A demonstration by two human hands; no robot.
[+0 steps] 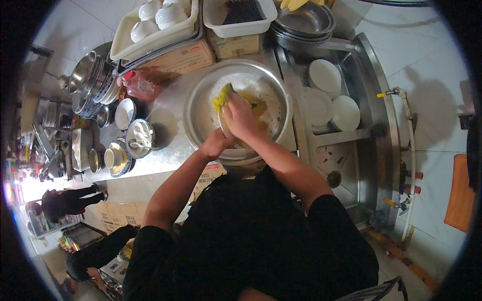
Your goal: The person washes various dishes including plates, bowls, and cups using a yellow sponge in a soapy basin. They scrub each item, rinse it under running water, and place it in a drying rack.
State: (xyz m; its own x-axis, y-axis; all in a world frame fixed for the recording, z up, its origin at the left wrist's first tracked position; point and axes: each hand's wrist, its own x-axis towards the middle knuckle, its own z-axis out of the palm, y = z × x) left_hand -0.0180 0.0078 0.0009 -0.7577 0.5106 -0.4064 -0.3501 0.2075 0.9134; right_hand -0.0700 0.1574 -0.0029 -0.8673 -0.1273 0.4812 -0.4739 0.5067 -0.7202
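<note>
A wide metal basin [191, 113] stands in front of me on the steel counter, with murky brownish water and bits of residue inside. Over it, my left hand [217, 144] grips the near edge of a white plate [223, 126], which is tilted nearly edge-on to my view. My right hand [240, 116] holds a yellow-green cloth [223, 97] against the plate near its far edge. The fingers of that hand are partly hidden by the cloth and by the hand's own back.
A steel sink [356, 75] at the right holds several white plates [325, 78]. Left stand a bowl of white spoons [140, 138], stacked dishes [90, 88] and a pink-red plastic bottle [139, 86]. Behind are a crate [158, 41] of white bowls and a white tub [241, 29]. Two people are at lower left.
</note>
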